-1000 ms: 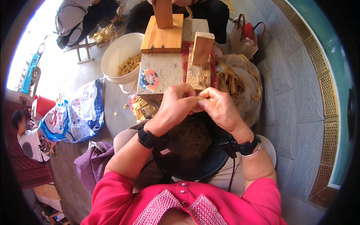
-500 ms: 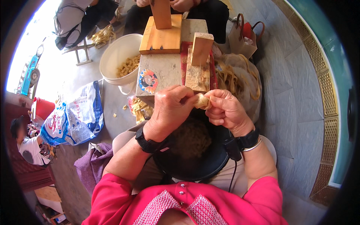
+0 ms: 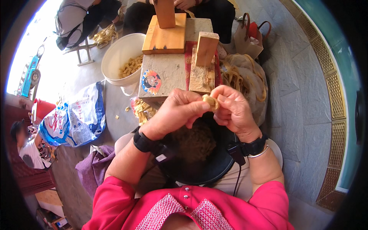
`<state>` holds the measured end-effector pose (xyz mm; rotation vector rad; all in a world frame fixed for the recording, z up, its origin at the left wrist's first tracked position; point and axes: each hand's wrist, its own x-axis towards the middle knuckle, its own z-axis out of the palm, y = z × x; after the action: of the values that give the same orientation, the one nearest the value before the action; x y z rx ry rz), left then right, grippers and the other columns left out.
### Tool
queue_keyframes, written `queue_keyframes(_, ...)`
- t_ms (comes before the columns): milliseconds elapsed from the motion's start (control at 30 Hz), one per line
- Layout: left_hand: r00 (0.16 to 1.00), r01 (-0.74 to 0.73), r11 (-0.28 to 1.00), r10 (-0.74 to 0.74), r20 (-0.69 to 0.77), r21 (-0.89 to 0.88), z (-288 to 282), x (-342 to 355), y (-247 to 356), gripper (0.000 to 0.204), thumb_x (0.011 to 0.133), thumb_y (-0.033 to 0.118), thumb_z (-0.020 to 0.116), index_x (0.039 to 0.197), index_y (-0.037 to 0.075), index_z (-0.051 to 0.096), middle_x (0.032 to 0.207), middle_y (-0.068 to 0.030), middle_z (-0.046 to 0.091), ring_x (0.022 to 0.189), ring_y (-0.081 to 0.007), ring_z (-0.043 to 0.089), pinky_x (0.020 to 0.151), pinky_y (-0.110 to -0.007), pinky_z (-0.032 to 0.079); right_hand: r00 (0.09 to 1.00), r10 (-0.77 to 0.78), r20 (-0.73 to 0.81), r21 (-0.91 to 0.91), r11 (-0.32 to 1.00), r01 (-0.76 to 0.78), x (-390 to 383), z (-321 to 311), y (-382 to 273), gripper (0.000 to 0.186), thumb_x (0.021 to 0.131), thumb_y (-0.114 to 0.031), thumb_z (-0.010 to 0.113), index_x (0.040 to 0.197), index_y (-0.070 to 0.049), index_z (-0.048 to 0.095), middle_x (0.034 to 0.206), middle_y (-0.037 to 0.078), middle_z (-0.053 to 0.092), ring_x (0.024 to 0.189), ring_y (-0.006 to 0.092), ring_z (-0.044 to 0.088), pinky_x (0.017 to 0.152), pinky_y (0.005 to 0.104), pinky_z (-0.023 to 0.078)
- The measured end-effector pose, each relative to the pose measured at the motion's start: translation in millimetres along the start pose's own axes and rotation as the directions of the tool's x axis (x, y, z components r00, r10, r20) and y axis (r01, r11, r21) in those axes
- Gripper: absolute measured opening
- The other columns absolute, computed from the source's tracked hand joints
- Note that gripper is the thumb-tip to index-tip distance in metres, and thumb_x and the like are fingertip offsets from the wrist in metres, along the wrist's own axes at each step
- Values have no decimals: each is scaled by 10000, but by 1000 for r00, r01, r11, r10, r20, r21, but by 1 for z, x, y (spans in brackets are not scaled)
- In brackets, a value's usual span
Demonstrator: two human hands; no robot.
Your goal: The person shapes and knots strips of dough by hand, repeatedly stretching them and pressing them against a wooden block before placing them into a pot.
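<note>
My left hand [image 3: 182,109] and my right hand [image 3: 232,109] meet just in front of the bench, both closed on a small folded piece of pale yellow strip [image 3: 210,102]. A black basin [image 3: 205,170] sits in my lap below them, holding a dim, brownish heap. Just beyond my fingers is a rough wooden board [image 3: 201,80] with an upright block [image 3: 206,48], lying on red material on the worn bench [image 3: 165,67]. A larger wooden stand [image 3: 161,42] stands beside it.
Around the bench are a white bucket [image 3: 115,69] of small pieces, a bag of strips [image 3: 245,80], a tote [image 3: 247,40], a plastic sack [image 3: 73,119] and purple cloth [image 3: 94,168]. A co-worker's hands [image 3: 184,4] are opposite; other people are at the left.
My left hand has shifted slightly, its thumb now over the folded piece. My right hand's fingers have curled around the piece, which shows more between my fingertips than a second ago.
</note>
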<state>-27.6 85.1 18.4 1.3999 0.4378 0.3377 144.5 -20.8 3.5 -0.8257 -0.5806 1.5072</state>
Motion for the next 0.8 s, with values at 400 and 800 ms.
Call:
queue_keyframes(400,982,-93,671,184,-44,735,-20,1,6,333,875,332,575,902,3,622,714,-119,620,675,-260,614,615,-319,473,993,-89,-80,-531,847,33,-14,-24,-17,148,929,-130,548,817,-47,598,643,-63,467,534,4,388,471,181,339)
queue_keyframes(800,989,-148,677,81,128,721,-16,21,6,162,883,168,556,834,18,590,684,-158,583,642,-325,592,603,-377,461,974,-210,-78,-753,653,80,9,-21,-14,260,911,-144,544,688,-13,527,590,-52,433,557,45,377,486,238,323)
